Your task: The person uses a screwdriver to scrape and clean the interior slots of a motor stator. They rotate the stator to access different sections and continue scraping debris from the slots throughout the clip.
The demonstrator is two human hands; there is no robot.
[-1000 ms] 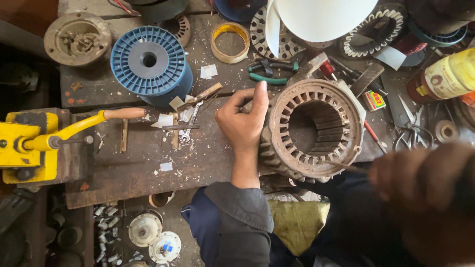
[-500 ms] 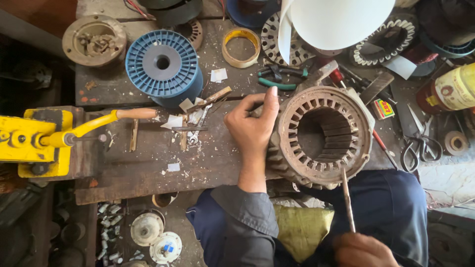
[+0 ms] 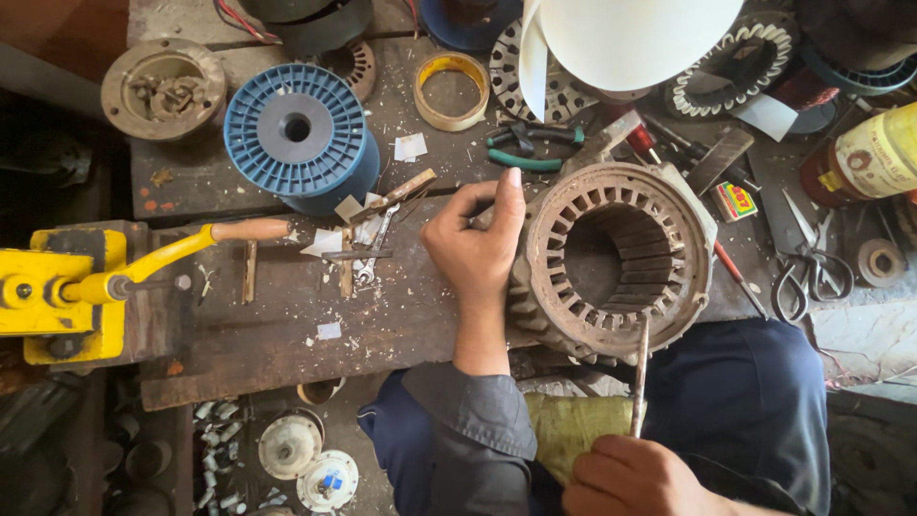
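The left hand (image 3: 478, 244) clasps the stator (image 3: 616, 258) on the worktop (image 3: 277, 325) edge, while the right hand (image 3: 635, 478), nearer the person, is closed on a thin rod (image 3: 640, 377) whose long axis points up into the stator's near rim

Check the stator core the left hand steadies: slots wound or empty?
Empty. The stator core shows bare slots all round its ring and an open bore, no copper visible. Left hand grips its rim; right hand holds a thin rod.
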